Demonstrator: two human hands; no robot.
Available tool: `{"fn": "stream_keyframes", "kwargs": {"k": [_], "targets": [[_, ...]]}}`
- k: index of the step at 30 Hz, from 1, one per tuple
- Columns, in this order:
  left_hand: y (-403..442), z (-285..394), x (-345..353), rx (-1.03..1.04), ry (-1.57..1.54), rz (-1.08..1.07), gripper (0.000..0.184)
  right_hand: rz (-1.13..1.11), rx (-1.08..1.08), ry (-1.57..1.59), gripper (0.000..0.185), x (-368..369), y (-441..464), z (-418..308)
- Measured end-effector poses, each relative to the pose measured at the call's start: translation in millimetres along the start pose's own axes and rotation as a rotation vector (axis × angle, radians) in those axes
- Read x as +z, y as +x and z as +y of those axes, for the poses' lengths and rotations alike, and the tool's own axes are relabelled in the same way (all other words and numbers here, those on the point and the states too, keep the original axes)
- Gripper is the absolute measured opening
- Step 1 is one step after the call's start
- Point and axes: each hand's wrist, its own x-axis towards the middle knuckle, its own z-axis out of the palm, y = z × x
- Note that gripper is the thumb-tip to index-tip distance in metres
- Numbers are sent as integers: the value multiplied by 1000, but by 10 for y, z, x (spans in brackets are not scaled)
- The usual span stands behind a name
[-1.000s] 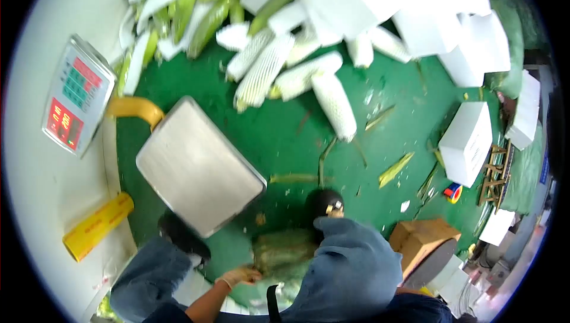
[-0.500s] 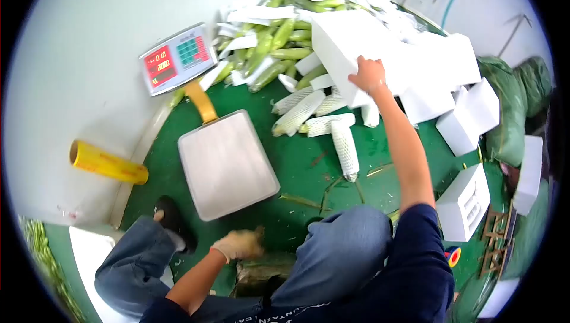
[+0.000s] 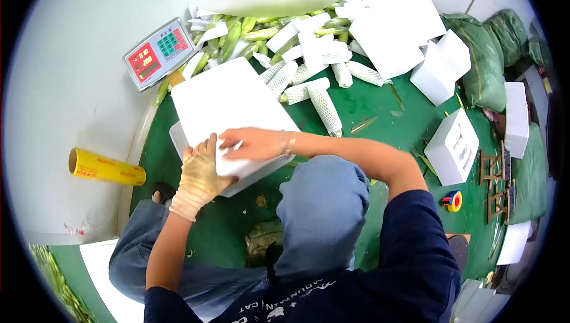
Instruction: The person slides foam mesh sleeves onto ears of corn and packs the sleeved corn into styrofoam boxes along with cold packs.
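A white foam box (image 3: pixel 228 94) lies over the scale's weighing plate (image 3: pixel 177 136), hiding nearly all of it; its upper face is flat and white. My gloved left hand (image 3: pixel 202 171) wraps round the near left corner of the box. Bare, my right hand (image 3: pixel 252 145) bends its fingers over the near edge, close beside the left. Behind the box stands the scale display (image 3: pixel 158 54) with red digits. To its right lie ears of corn in white foam net (image 3: pixel 323 108), while unwrapped green corn (image 3: pixel 237 35) is heaped farther back.
At left a yellow film roll (image 3: pixel 107 167) sticks out by the wall. More foam boxes (image 3: pixel 436 67) stand at right, near green sacks (image 3: pixel 478 56). A slotted foam piece (image 3: pixel 452 148) and a tape roll (image 3: pixel 453 201) are on the floor. A blurred oval crosses the top.
The foam box has moved from the corn heap at right onto the scale, carried by my right hand. My left hand has risen from the floor to the box's corner.
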Motion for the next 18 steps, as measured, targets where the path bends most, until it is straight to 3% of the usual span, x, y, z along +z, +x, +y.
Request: {"fn": "stream_keyframes", "kwargs": {"k": [2,3,5,6,8,10,13,14,15,17,18], "targets": [[-25,-176,177,44,163,-209,78,363,80,145,31,-386,-328,124],[-12,-161,185,46,202,-212,67,642,106,-39,23,-559,-550,170],[31,-189,209,75,211,-264,55,969,191,-371,24,-951,-1097,794],[39,-184,170,89,228,-344,52,993,420,-509,28,-1092,-1357,953],[36,-254,79,62,212,-380,47,863,827,-553,54,-1292,-1815,1697],[97,-254,-35,-18,288,-505,48,821,1002,-761,76,-1263,-1928,2269],[628,-100,-332,319,103,-295,49,794,1069,-722,95,-1156,-1698,2666],[980,119,-377,443,18,-37,43,796,1052,-701,95,-1175,-1593,2788],[1403,419,-344,344,-91,41,37,891,1027,-674,89,-1204,-1529,2899],[2367,894,-103,77,-361,-48,36,973,1019,-636,82,-1192,-1508,2962],[2849,843,332,107,-261,11,42,1110,1005,-360,77,-1194,-1523,2889]]}}
